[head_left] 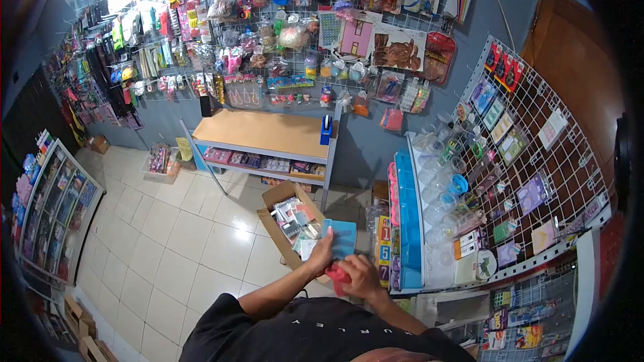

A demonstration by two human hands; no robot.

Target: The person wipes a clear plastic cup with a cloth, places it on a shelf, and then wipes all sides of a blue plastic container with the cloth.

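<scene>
In the head view, my left hand [323,252] grips a flat, see-through blue rectangular item [345,234] by its left edge, thumb lying on top. It could be a plastic case or sleeve; its exact kind is not clear. Just to the right and lower, my right hand [363,276] has its fingers curled around a soft-looking red piece [337,280], perhaps cloth, which hangs beneath the blue item close to my left wrist. An open cardboard box [274,194] full of small packaged goods stands on the floor beyond my left hand.
A wooden-topped table [261,133] with a blue tape dispenser [326,135] stands ahead. To the right are blue trays [408,228], plastic jars [439,204] and a wire grid rack [537,134]. Packaged goods hang along the wall. A display case [57,211] stands left on the tiled floor.
</scene>
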